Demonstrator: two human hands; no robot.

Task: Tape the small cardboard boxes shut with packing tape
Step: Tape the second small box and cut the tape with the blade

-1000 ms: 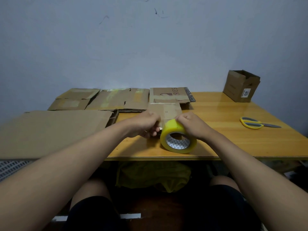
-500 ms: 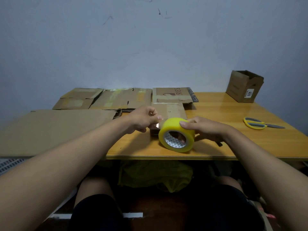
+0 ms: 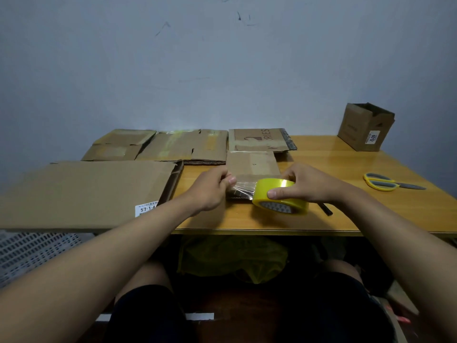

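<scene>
Left hand (image 3: pixel 210 188) pinches tape end (image 3: pixel 243 188); right hand (image 3: pixel 305 185) grips roll (image 3: pixel 279 196). Film likely limp, sticky: hold edges, keep taut over box (image 3: pixel 252 163).

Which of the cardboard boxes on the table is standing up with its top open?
The box at the far right corner, with a white label on its side. It stands upright with its flaps open; the others lie flattened at the left and centre.
</scene>
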